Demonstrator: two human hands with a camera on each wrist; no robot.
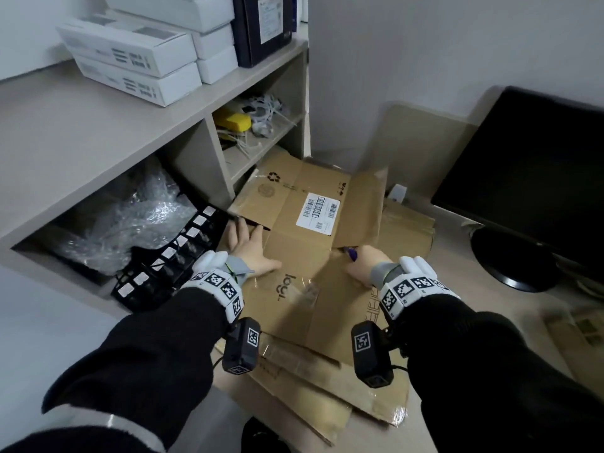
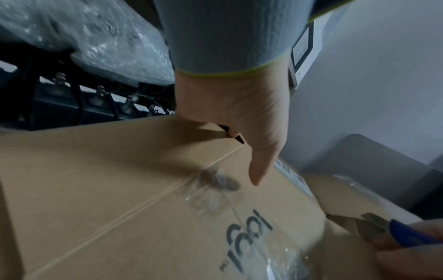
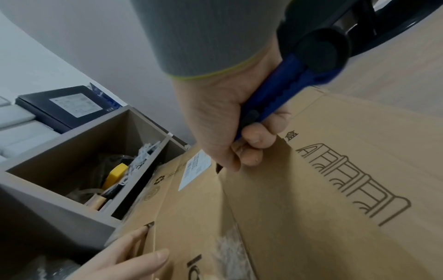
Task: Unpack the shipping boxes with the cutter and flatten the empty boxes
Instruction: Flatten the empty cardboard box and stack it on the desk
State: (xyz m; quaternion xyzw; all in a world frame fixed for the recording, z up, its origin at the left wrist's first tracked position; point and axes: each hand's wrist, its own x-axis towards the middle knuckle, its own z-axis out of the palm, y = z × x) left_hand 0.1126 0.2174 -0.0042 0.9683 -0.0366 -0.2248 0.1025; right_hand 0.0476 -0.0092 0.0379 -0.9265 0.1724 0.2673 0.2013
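Note:
A brown cardboard box [image 1: 304, 237] with a white shipping label [image 1: 318, 210] lies pressed flat on the floor, its flaps spread out. My left hand [image 1: 248, 248] rests on its left side with the fingers straight, and the fingertips reach the dark gap under a flap. The left wrist view shows the left hand [image 2: 235, 117] with its thumb stretched over the cardboard [image 2: 120, 180]. My right hand [image 1: 362, 261] grips a blue cutter [image 1: 352, 254] at the box's right fold. In the right wrist view the cutter [image 3: 282, 91] sits in my fist, tip down at the crease of the box [image 3: 311, 189].
More flattened cardboard [image 1: 310, 380] lies under the box. A shelf unit [image 1: 98, 132] at the left holds white boxes [image 1: 130, 57], bubble wrap [image 1: 137, 217] and a black tray [image 1: 170, 256]. A black monitor [image 1: 529, 178] stands on the floor at the right.

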